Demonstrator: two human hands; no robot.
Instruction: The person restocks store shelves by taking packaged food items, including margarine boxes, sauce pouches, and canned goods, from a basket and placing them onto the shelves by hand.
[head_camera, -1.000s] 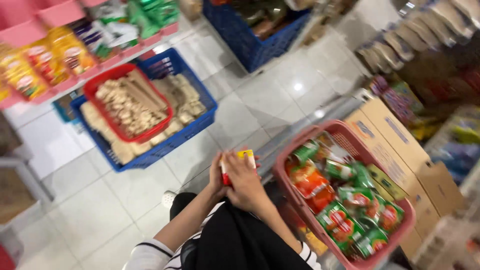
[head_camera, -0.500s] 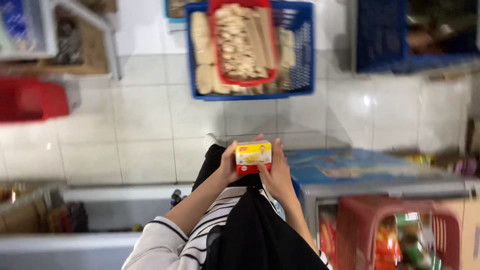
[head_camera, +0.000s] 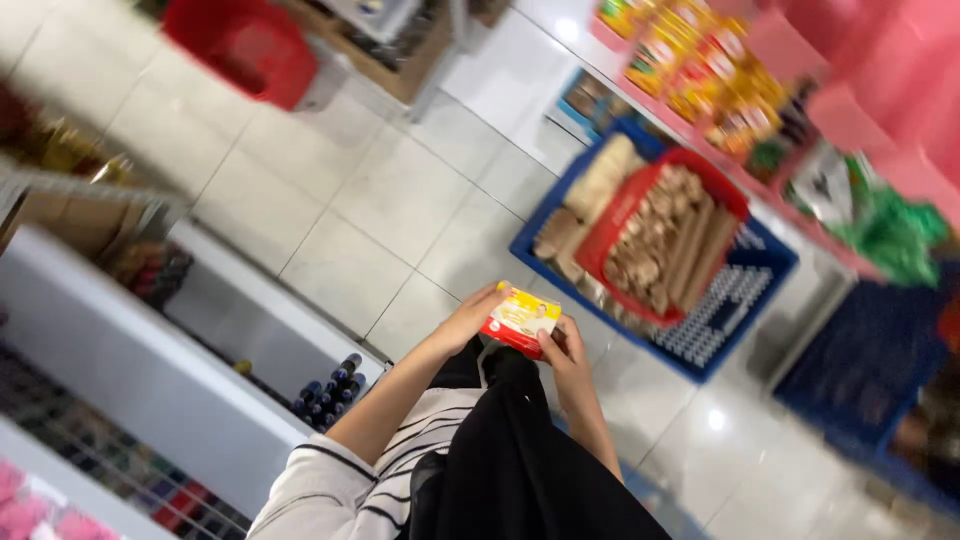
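Small yellow-and-red box (head_camera: 522, 320) gripped by both hands, left hand (head_camera: 470, 318) and right hand (head_camera: 562, 352), over tiled floor (head_camera: 400, 200); inspecting. Next: steady grip.

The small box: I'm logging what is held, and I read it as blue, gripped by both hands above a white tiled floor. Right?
Not quite. The head view shows the small box is yellow and red, not blue. The left hand and right hand do both grip it, above the white tiled floor.

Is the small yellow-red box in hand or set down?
In hand: the box sits between left hand and right hand, above the floor.
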